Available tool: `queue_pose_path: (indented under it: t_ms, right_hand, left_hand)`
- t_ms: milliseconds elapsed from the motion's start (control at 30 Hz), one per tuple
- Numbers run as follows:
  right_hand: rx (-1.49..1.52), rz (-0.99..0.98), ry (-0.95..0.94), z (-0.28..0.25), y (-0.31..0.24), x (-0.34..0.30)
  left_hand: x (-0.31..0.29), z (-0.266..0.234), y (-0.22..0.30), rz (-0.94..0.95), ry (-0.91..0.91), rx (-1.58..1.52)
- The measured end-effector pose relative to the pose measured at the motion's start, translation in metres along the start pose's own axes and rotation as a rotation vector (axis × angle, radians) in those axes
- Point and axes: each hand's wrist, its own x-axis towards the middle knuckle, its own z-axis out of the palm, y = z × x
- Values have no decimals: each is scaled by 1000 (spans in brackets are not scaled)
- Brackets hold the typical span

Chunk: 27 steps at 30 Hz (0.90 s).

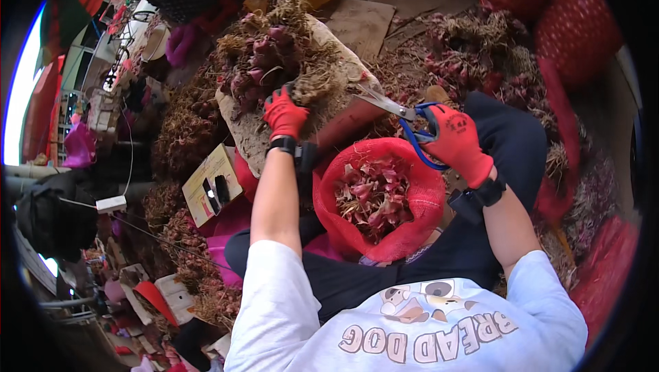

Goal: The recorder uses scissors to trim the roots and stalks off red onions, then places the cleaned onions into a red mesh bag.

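Observation:
My left hand (283,114), in a red glove with dark fingertips, is closed at the near edge of a heap of shallots (264,63) with dry stalks and roots. The heap lies on a pale, dirt-covered board (336,87) ahead of me. Exactly which bulbs the fingers grip is partly hidden. My right hand (456,142), gloved alike, holds blue-handled scissors (395,106) to the right of the board. Their blades stand apart and point left toward the board, with nothing visible between them. Between my legs, a red mesh sack (429,197) with its rim rolled down contains trimmed shallots (374,193).
More shallots with dry stalks (480,56) lie on the floor at the far right. Full red mesh sacks (580,25) stand behind them. Left of my left arm are a printed carton (213,187) with a dark object on it and a white power strip (111,204) with a cord.

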Motion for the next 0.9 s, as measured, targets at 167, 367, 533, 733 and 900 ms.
queue_pose_path:
  t_ms: [167,367,533,733,900]
  right_hand:
    - [31,5,-13,-5,0,-3]
    - [53,6,-5,-4,5,-9]
    - [-18,-1,-23,-4,10,-17]
    - [-43,0,34,-2,23,-25]
    - [-62,-20,88,-9,26,-27]
  left_hand:
    - [1,-7,-84,160,-354,-1593]
    - [-115,-57,-67,125,193,-1778]
    - [-189,-51,-41,5,-45,-2073]
    - [-215,-25,-28,-113,-280,-2109]
    - [-196,6,-24,-31,-538,-1539]
